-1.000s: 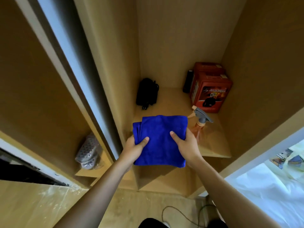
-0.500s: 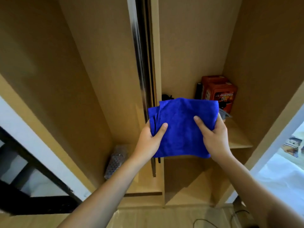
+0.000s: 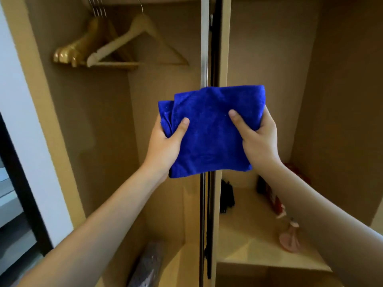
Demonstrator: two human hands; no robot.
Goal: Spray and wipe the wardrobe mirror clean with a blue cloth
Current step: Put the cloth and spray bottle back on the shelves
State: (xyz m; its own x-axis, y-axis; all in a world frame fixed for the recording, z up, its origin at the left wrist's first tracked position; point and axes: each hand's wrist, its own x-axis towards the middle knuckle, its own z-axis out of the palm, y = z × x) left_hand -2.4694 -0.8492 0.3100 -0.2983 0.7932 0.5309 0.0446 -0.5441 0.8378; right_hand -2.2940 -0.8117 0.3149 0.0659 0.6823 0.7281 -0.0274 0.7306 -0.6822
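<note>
- We face an open light-brown wooden wardrobe point(image 3: 269, 59), its upright divider with a dark metal rail point(image 3: 207, 48) running straight up behind our fingers.
- We hold the folded deep-blue microfibre cloth point(image 3: 209, 133) up in front of that divider, between both hands, clear of every shelf.
- Our left hand point(image 3: 165, 148) grips the cloth's left edge: the thumb presses on its front face, the other fingers are hidden behind the fabric.
- Our right hand point(image 3: 259, 139) grips the right edge the same way, thumb curled onto the front, fingers wrapped round the back.
- Well above and left of our fingers, pale wooden clothes hangers point(image 3: 116, 48) hang in a bunch.
- Below our right fingers lies a wooden shelf point(image 3: 248, 241); on it stands a pinkish translucent spray bottle point(image 3: 290, 237), partly hidden by our right forearm.
- Further back on that shelf we see a red box point(image 3: 275, 197) and a small black object point(image 3: 227, 197), too dark to identify.
- Below our left fingers lies a grey patterned packet point(image 3: 149, 264).
</note>
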